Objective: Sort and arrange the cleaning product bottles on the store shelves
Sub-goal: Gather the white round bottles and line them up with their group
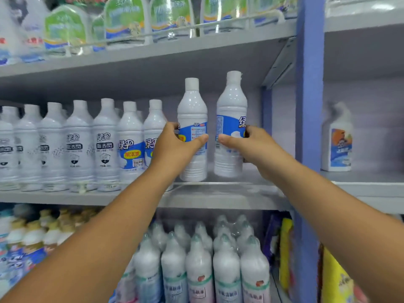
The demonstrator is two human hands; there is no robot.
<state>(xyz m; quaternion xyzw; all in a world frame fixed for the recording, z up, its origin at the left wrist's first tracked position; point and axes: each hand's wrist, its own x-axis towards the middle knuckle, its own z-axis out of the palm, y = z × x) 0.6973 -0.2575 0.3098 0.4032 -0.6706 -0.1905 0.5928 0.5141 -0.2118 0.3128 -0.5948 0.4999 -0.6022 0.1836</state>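
Middle shelf point(218, 193) — bottle row point(78, 145) at left; two bottles at its right end, left bottle point(193, 110) in left hand point(177, 145), right bottle point(230, 106) in right hand point(251, 143). Wrapped bottle packs point(203, 265) — shelf below.

each hand grips a white bottle — left hand point(175, 143), right hand point(247, 143).

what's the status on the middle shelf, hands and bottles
Left hand gripping one white bottle, right hand gripping another. Both upright at middle shelf, right end of row. Nothing blocking.
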